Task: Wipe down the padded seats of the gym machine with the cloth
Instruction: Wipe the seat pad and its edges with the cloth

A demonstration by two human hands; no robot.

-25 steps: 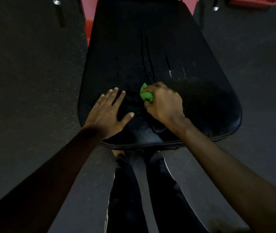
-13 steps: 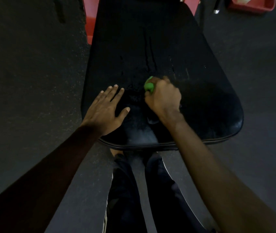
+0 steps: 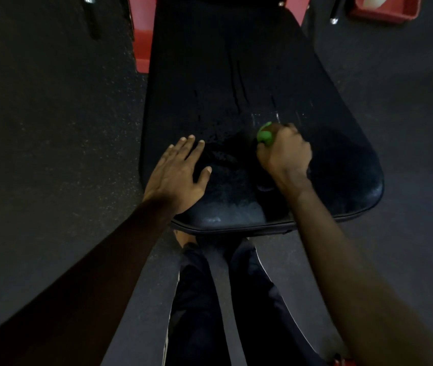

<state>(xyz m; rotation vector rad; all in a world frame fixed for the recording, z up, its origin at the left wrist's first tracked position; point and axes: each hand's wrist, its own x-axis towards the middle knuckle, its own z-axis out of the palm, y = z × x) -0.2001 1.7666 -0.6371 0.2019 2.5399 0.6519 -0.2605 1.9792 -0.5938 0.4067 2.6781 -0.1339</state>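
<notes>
Here my left hand (image 3: 175,175) lies flat on the near left part of the black padded seat (image 3: 223,62), fingers straight and a little spread, thumb out to the side, holding nothing. My right hand (image 3: 285,151) is curled into a fist around the green cloth (image 3: 265,134), gripping it so that only a small bunch shows at the thumb side. The cloth presses on the seat right of the middle, well apart from my left hand. Thin wet streaks (image 3: 239,85) run down the pad beyond the cloth, and a pale damp sheen shows near the front edge between my wrists. Red frame parts (image 3: 141,35) stand at the seat's far left side, and a red tray (image 3: 384,11) sits on the dark speckled floor (image 3: 51,128) at the far right. My dark trouser legs (image 3: 196,299) show below the front edge.
</notes>
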